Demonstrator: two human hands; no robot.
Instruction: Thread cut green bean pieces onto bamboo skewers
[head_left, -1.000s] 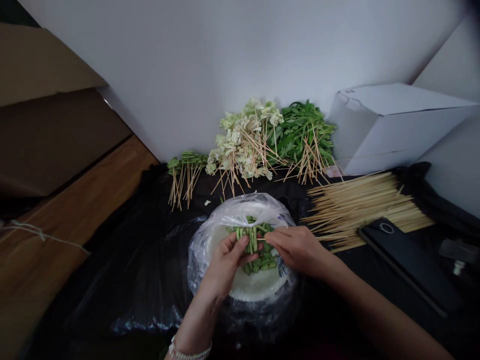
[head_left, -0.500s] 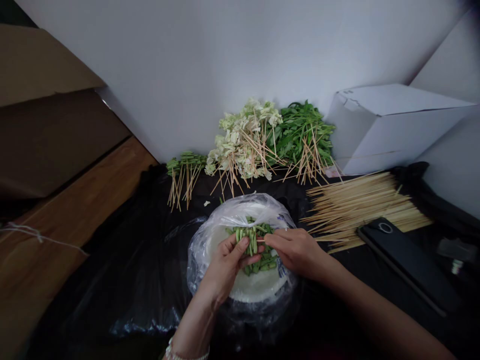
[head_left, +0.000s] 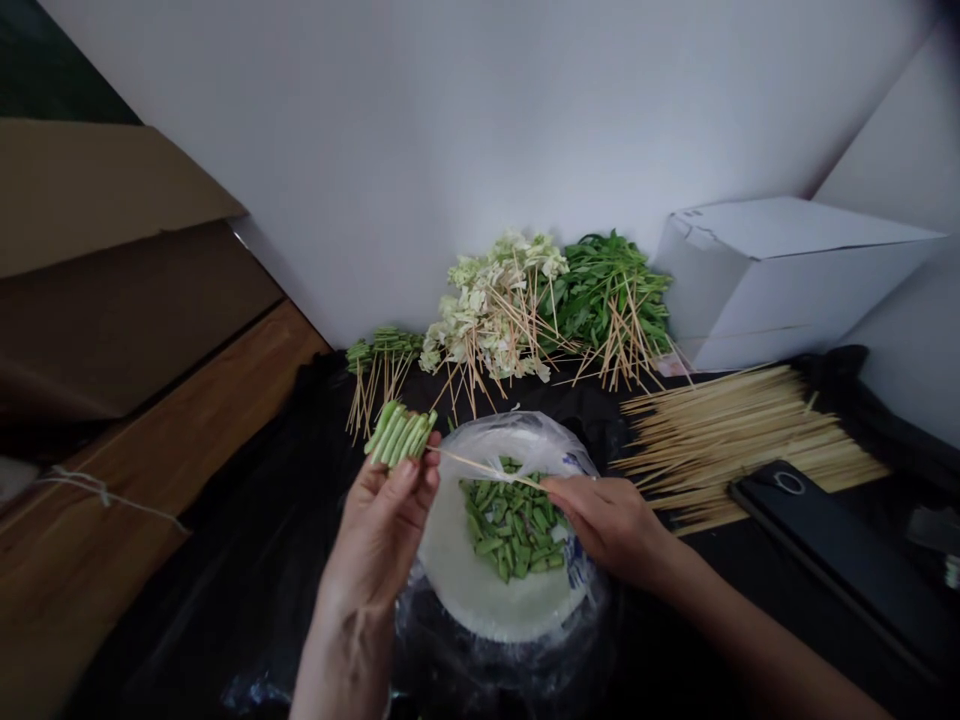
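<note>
A row of cut green bean pieces sits side by side on a thin wooden skewer. My left hand is closed on the beans, thumb in front and fingers behind. My right hand pinches the bare end of the skewer, which runs leftward into the beans. Below and between the hands stands a pale bowl wrapped in a clear plastic bag. Loose cut green beans lie inside it.
Along the wall lie skewered beans, skewered cabbage and skewered leafy greens. To the right are a pile of bare skewers, a phone and a white box. A cardboard box stands left.
My left hand has moved left and up, carrying the beans away from above the bowl. More of the skewer shows between the hands. The view has shifted slightly.
</note>
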